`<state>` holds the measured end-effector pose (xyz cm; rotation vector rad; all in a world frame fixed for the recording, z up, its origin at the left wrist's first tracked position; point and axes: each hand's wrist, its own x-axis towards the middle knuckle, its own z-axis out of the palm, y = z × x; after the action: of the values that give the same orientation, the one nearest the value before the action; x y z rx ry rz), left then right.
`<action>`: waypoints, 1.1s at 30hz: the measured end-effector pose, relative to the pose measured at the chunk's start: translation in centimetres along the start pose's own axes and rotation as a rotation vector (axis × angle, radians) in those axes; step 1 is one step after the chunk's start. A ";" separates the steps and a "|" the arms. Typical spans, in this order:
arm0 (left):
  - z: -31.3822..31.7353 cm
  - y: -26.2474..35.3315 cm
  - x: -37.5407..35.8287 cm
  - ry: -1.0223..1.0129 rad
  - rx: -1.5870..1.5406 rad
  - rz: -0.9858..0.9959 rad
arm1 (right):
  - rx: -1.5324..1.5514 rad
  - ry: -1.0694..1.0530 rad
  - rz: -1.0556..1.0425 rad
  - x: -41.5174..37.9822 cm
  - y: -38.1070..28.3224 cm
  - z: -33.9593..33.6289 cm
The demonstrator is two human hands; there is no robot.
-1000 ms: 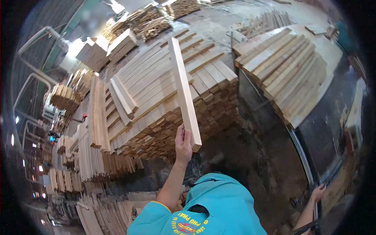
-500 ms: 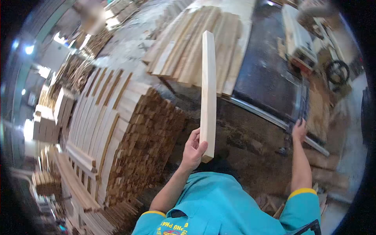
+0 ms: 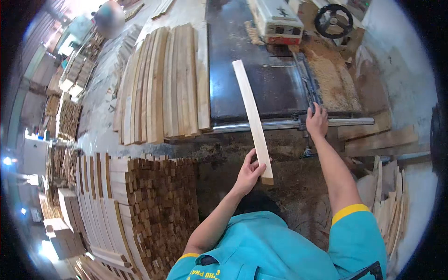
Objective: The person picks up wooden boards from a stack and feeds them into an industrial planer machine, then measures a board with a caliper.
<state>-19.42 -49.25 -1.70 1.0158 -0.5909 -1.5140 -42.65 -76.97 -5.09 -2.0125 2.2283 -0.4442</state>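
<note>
A long pale wood strip (image 3: 252,116) slants upward in front of my body. Its lower end is gripped by my left hand (image 3: 249,175), and its upper end reaches over the dark machine table (image 3: 233,88). My right hand (image 3: 317,120) is on the black fence (image 3: 305,81), where it meets the metal rail (image 3: 347,122) at the table's front edge. The fingers of that hand are curled over the fence end.
Long boards (image 3: 161,84) lie side by side left of the machine. A tall stack of strips (image 3: 163,210) stands at the lower left. A white machine housing (image 3: 279,21) and a black handwheel (image 3: 333,21) are at the back. Offcuts (image 3: 394,205) lean at the right.
The view has turned rightward, bringing the machine nearer the middle. The strip's upper end now tilts left over the table. My right hand stays at the fence and rail.
</note>
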 end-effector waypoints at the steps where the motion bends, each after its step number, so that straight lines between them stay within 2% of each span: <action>1: 0.2 -0.7 0.7 0.000 0.043 -0.020 | -0.015 -0.004 0.010 0.0 -0.1 0.0; 5: 1.2 -4.4 3.8 -0.023 0.276 0.052 | 0.015 -0.080 0.054 -0.1 -0.7 -1.2; 8: 1.9 -5.1 6.0 -0.041 0.357 -0.023 | 0.030 -0.074 0.067 -0.2 -0.7 -1.5; 12: 3.5 -5.8 9.1 -0.101 0.389 0.007 | 0.059 -0.008 0.010 -0.2 -0.2 -0.8; 16: 5.9 -5.9 12.2 -0.152 0.439 -0.064 | 0.031 0.065 0.005 -0.2 -0.3 -0.7; 19: 7.5 -8.0 14.1 -0.199 0.464 0.054 | 0.061 0.049 -0.018 -0.2 0.0 -0.7; 22: 9.4 -9.4 15.6 -0.191 0.432 0.007 | 0.067 0.100 -0.035 -0.1 0.3 -0.1; 24: 10.6 -8.9 16.0 -0.187 0.440 0.023 | 0.072 0.107 -0.027 -0.3 0.0 -0.7; 27: 11.5 -9.1 16.5 -0.173 0.424 -0.075 | 0.101 0.009 0.002 -0.2 -0.2 -1.2; 30: 11.1 -9.7 17.2 -0.160 0.406 -0.015 | 0.088 0.032 -0.009 -0.3 -0.2 -1.1; 33: 10.5 -8.5 16.9 -0.216 0.546 0.035 | 0.101 0.022 -0.017 -0.1 0.0 -1.0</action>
<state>-32.16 -65.49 -8.08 1.2463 -1.2143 -1.4723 -42.87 -76.72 -4.19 -1.9866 2.1563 -0.5705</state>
